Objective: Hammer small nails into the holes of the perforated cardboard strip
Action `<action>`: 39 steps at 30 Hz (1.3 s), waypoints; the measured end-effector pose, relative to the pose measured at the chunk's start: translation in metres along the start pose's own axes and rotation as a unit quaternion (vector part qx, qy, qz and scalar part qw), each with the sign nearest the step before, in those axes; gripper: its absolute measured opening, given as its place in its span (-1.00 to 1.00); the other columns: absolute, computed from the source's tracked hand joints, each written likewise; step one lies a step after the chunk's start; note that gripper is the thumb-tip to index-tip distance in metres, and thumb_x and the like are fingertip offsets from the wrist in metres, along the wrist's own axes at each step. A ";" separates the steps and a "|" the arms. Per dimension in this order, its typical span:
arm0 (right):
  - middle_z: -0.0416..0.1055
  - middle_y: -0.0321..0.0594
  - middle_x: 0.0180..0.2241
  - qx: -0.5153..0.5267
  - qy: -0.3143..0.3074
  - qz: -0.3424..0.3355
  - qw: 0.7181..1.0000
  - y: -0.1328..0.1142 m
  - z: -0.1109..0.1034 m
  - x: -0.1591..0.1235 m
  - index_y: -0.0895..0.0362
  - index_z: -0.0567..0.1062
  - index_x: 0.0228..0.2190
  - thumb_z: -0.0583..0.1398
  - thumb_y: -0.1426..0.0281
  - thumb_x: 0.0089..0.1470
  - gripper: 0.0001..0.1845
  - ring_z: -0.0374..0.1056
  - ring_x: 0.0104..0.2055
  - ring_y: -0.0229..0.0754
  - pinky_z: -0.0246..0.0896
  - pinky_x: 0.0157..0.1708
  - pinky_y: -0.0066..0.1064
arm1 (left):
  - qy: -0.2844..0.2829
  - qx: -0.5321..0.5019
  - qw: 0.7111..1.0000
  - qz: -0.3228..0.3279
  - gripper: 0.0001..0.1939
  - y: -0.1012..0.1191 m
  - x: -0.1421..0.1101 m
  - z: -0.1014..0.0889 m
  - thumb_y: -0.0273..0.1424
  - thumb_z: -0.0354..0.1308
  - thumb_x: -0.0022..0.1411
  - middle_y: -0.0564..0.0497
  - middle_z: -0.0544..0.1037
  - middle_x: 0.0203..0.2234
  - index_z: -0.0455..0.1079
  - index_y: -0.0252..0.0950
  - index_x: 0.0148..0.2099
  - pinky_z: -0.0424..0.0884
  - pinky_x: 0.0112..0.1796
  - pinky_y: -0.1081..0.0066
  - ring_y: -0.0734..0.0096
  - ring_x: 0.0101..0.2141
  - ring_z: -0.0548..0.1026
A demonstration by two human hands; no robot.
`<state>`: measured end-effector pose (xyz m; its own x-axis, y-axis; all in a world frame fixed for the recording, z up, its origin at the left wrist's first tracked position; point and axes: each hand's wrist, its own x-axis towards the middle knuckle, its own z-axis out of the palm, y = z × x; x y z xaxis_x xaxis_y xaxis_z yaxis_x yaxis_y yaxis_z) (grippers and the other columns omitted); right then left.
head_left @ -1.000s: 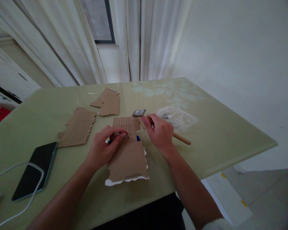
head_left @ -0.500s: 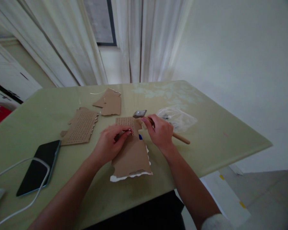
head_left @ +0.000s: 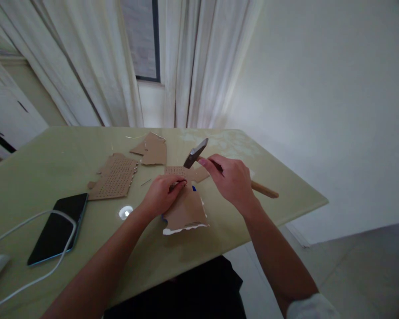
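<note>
My right hand [head_left: 232, 180] is closed around the wooden handle of a hammer [head_left: 195, 153], whose metal head is raised above the table. My left hand [head_left: 162, 193] is pinched on something small, probably a nail, which it holds against a torn brown cardboard piece [head_left: 186, 208] with rows of small holes at its far end. That piece lies on the pale green table [head_left: 53, 150] right in front of me.
A second perforated cardboard piece [head_left: 116, 178] and a plain torn one [head_left: 153, 149] lie further back. A dark phone [head_left: 58, 228] with a white cable [head_left: 26, 221] is at the left. White curtains and a wall stand behind the table.
The hammer head has lifted off the cardboard and tilted up. My left hand stays pinched at the same spot. My head has tipped, so the table sits lower in view.
</note>
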<state>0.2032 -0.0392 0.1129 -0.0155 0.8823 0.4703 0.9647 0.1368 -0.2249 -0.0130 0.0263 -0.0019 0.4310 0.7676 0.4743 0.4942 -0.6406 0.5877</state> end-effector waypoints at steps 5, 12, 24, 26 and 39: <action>0.63 -0.21 -0.37 -0.075 -0.081 -0.006 0.994 -0.011 -0.002 -0.003 0.02 0.69 -0.32 0.14 -0.08 0.54 -0.43 0.46 -0.35 -0.09 -0.18 -0.39 -0.28 | -0.013 -0.005 1.000 0.001 -0.75 0.001 0.000 0.000 -0.31 0.16 0.53 -0.06 0.78 -0.21 0.69 -0.19 -0.07 0.49 -0.11 0.23 0.14 -0.22 0.67; 0.63 -0.19 -0.37 -0.053 -0.024 0.041 0.997 -0.014 -0.003 -0.001 0.03 0.69 -0.22 0.07 -0.07 0.58 -0.41 0.50 -0.31 -0.08 -0.11 -0.37 -0.30 | -0.014 -0.002 1.000 0.015 -0.78 -0.001 0.001 0.003 -0.33 0.20 0.53 -0.08 0.78 -0.12 0.69 -0.19 -0.05 0.48 0.01 0.18 0.09 -0.09 0.69; 0.65 -0.17 -0.34 -0.050 -0.034 0.042 0.997 -0.009 0.012 -0.010 0.03 0.70 -0.23 0.10 -0.01 0.58 -0.47 0.52 -0.30 -0.06 -0.09 -0.37 -0.29 | -0.003 -0.045 0.999 0.028 -0.77 -0.001 0.000 0.002 -0.40 0.18 0.52 -0.11 0.69 -0.09 0.70 -0.22 -0.05 0.51 0.01 0.17 0.14 -0.09 0.63; 0.65 -0.16 -0.35 -0.068 -0.063 0.037 0.995 -0.008 0.015 -0.012 0.02 0.70 -0.24 0.12 -0.02 0.57 -0.47 0.51 -0.32 -0.05 -0.12 -0.39 -0.29 | -0.008 -0.041 0.999 0.031 -0.77 -0.001 0.000 0.002 -0.41 0.19 0.50 -0.10 0.68 -0.10 0.71 -0.21 -0.07 0.51 0.00 0.16 0.13 -0.10 0.63; 0.66 -0.15 -0.35 -0.074 -0.071 0.040 0.994 -0.005 0.027 -0.019 0.03 0.70 -0.23 0.15 0.03 0.57 -0.52 0.53 -0.33 -0.05 -0.12 -0.38 -0.30 | -0.023 -0.024 0.999 -0.016 -0.79 0.000 -0.002 0.001 -0.25 0.43 0.35 -0.10 0.63 -0.06 0.71 -0.22 -0.04 0.53 0.05 0.13 0.11 -0.09 0.63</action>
<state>0.1916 -0.0441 0.0820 0.0355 0.9439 0.3285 0.9924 0.0054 -0.1226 -0.0128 0.0245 -0.0033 0.4506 0.7858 0.4236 0.4722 -0.6125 0.6339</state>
